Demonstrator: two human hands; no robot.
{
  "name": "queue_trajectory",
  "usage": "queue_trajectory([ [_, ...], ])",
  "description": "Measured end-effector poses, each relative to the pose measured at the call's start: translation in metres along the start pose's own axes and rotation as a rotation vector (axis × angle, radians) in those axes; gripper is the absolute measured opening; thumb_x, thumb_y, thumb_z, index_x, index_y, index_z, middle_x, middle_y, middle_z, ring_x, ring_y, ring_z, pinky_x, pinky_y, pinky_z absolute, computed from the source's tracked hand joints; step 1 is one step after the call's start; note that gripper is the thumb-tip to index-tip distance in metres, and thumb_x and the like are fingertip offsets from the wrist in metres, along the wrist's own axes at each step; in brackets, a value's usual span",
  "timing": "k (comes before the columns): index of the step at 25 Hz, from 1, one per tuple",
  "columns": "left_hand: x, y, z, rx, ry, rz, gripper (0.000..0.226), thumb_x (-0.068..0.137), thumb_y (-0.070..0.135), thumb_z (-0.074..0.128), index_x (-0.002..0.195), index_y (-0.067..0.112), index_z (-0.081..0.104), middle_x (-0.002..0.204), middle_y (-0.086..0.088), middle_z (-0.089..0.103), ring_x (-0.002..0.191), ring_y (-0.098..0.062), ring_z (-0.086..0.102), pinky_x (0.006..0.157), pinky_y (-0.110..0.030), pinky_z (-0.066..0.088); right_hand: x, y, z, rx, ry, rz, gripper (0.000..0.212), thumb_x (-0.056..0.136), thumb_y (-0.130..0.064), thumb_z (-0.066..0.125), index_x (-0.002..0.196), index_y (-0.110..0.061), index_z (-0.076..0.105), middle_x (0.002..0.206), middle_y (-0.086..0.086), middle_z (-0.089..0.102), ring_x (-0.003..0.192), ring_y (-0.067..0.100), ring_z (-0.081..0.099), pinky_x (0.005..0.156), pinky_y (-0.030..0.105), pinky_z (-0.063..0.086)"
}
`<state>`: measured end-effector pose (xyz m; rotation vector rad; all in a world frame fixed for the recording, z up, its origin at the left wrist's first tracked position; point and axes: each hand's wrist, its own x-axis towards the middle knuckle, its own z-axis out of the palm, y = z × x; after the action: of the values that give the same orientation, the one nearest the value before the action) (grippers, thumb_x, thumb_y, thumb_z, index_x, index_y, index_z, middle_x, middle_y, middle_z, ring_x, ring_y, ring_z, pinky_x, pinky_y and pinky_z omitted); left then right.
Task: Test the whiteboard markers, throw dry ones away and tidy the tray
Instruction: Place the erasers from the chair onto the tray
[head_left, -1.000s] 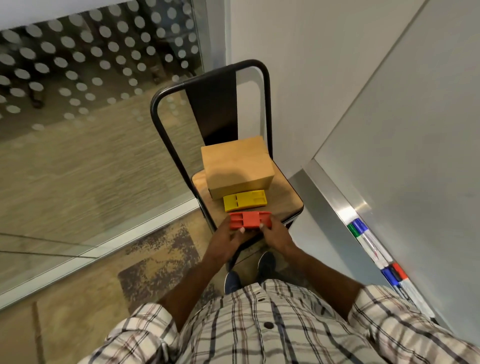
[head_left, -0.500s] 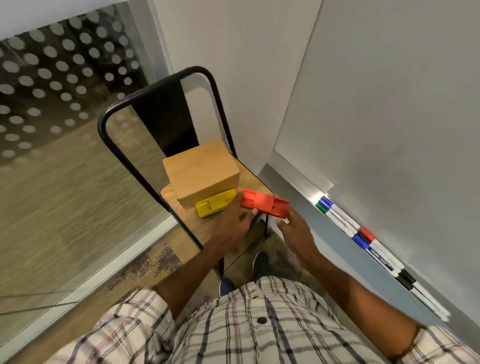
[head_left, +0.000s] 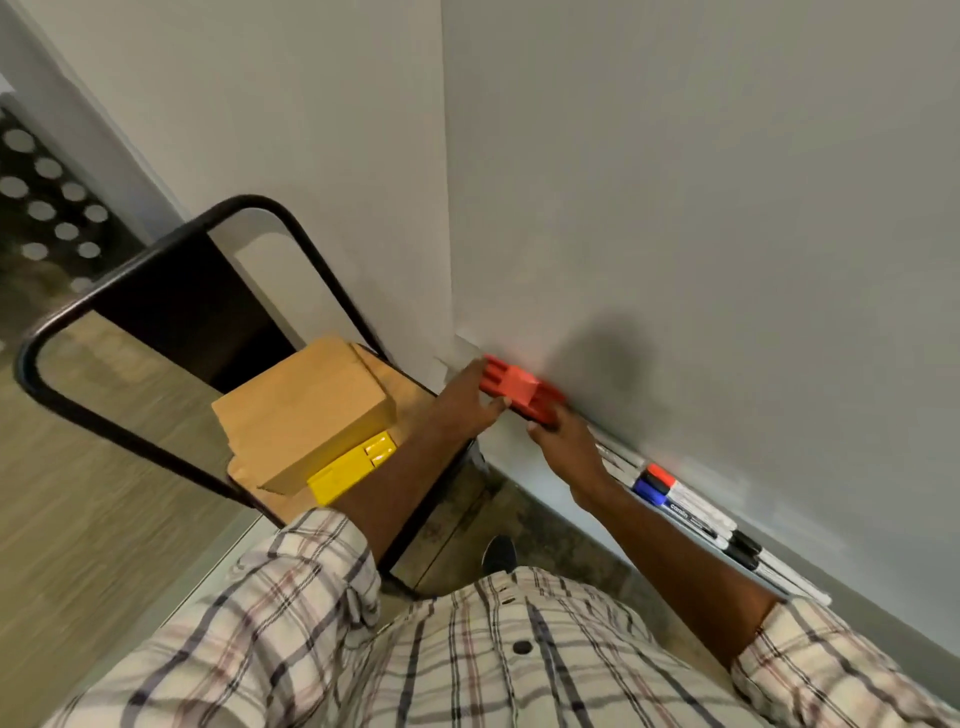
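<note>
A red plastic holder (head_left: 519, 391) is held at the left end of the whiteboard's metal tray (head_left: 540, 480), close against the whiteboard (head_left: 727, 208). My left hand (head_left: 467, 402) grips its left side and my right hand (head_left: 563, 441) holds its lower right end. Several markers lie in the tray to the right of my hands: a red-capped one (head_left: 662, 475), a blue-capped one (head_left: 649, 492) and black-capped ones (head_left: 745, 551). My right wrist hides part of the marker row.
A black-framed chair (head_left: 171, 249) stands left of the tray. On its wooden seat rest a cardboard box (head_left: 301, 410) and a yellow plastic holder (head_left: 350, 467). A dotted glass wall (head_left: 47, 208) is at the far left. Patterned carpet lies below.
Both hands lifted the red holder off the chair seat and carried it right and up to the left end of the whiteboard tray. My view turned toward the whiteboard.
</note>
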<state>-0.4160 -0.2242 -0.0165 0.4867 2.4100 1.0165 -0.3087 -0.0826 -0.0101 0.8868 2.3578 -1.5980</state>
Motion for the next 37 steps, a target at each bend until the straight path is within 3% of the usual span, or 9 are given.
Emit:
queue_trajectory([
  [3, 0.011, -0.006, 0.011, 0.067, -0.048, 0.049, 0.062, 0.095, 0.034, 0.072, 0.147, 0.009, 0.047, 0.141, -0.012, 0.06, 0.129, -0.029, 0.058, 0.11, -0.03, 0.042, 0.01, 0.004, -0.004, -0.055, -0.064, -0.019, 0.048, 0.099, -0.024, 0.058, 0.145, -0.026, 0.045, 0.138, 0.004, 0.057, 0.119, 0.022, 0.057, 0.097, 0.036, 0.047],
  [5, 0.017, -0.009, 0.023, 0.152, -0.055, 0.06, 0.065, 0.096, 0.049, 0.06, 0.147, 0.012, 0.047, 0.139, -0.012, 0.059, 0.123, -0.031, 0.06, 0.109, -0.046, 0.048, 0.017, 0.01, -0.004, -0.163, -0.092, -0.091, 0.054, 0.1, -0.025, 0.057, 0.151, -0.022, 0.037, 0.149, 0.007, 0.048, 0.131, 0.025, 0.051, 0.105, 0.04, 0.046],
  [7, 0.015, -0.003, 0.031, 0.259, -0.044, 0.066, 0.065, 0.102, 0.048, 0.049, 0.155, 0.012, 0.037, 0.148, -0.016, 0.051, 0.128, -0.036, 0.056, 0.113, -0.052, 0.044, 0.021, 0.019, -0.003, -0.291, -0.126, -0.144, 0.064, 0.101, -0.029, 0.055, 0.157, -0.018, 0.025, 0.161, 0.006, 0.03, 0.147, 0.027, 0.033, 0.117, 0.043, 0.037],
  [12, -0.002, 0.004, 0.047, 0.363, -0.015, 0.087, 0.064, 0.111, 0.042, 0.037, 0.164, 0.013, 0.016, 0.171, -0.014, 0.018, 0.156, -0.033, 0.022, 0.129, -0.046, 0.022, 0.016, 0.054, -0.007, -0.6, -0.09, -0.309, 0.073, 0.103, -0.036, 0.049, 0.16, -0.016, 0.009, 0.168, 0.006, 0.007, 0.155, 0.023, 0.007, 0.121, 0.037, 0.023],
  [20, -0.01, -0.008, 0.086, 0.51, -0.125, 0.146, 0.072, 0.11, 0.054, 0.022, 0.159, 0.022, -0.019, 0.167, -0.002, -0.024, 0.156, -0.021, -0.021, 0.131, -0.042, -0.002, -0.005, 0.092, -0.02, -0.75, 0.0, -0.393, 0.07, 0.105, -0.036, 0.043, 0.159, -0.014, 0.003, 0.166, 0.002, -0.003, 0.153, 0.02, 0.002, 0.122, 0.038, 0.013],
  [25, -0.008, -0.015, 0.08, 0.578, -0.125, 0.184, 0.072, 0.109, 0.057, 0.017, 0.162, 0.021, -0.017, 0.168, -0.001, -0.025, 0.157, -0.019, -0.02, 0.13, -0.04, -0.005, -0.011, 0.084, -0.015, -0.781, 0.017, -0.325, 0.067, 0.107, -0.041, 0.033, 0.156, -0.017, -0.008, 0.159, -0.003, -0.018, 0.149, 0.014, -0.011, 0.121, 0.033, -0.002],
  [29, -0.024, -0.033, 0.066, 0.535, -0.129, 0.173, 0.07, 0.109, 0.054, 0.016, 0.161, 0.023, -0.019, 0.168, 0.0, -0.025, 0.156, -0.018, -0.023, 0.131, -0.042, -0.004, -0.019, 0.079, -0.004, -0.816, 0.074, -0.32, 0.067, 0.107, -0.045, 0.031, 0.155, -0.017, -0.005, 0.162, 0.001, -0.013, 0.151, 0.017, -0.008, 0.121, 0.034, -0.003],
  [34, -0.059, -0.079, 0.04, 0.555, -0.107, 0.146, 0.079, 0.099, 0.064, -0.006, 0.164, 0.019, -0.007, 0.169, -0.002, -0.021, 0.157, -0.021, -0.022, 0.131, -0.044, -0.003, -0.03, 0.061, 0.022, -0.788, 0.027, -0.358, 0.067, 0.107, -0.042, 0.032, 0.157, -0.019, -0.007, 0.163, -0.001, -0.015, 0.151, 0.016, -0.013, 0.122, 0.034, -0.005],
  [37, -0.086, -0.114, 0.025, 0.565, -0.047, 0.116, 0.067, 0.108, 0.049, 0.016, 0.164, 0.017, -0.001, 0.172, -0.006, -0.01, 0.159, -0.023, -0.013, 0.131, -0.047, 0.008, -0.032, 0.051, 0.051, -0.775, -0.006, -0.426, 0.067, 0.107, -0.041, 0.035, 0.159, -0.017, 0.0, 0.164, -0.001, -0.012, 0.152, 0.015, -0.009, 0.123, 0.032, -0.003],
])
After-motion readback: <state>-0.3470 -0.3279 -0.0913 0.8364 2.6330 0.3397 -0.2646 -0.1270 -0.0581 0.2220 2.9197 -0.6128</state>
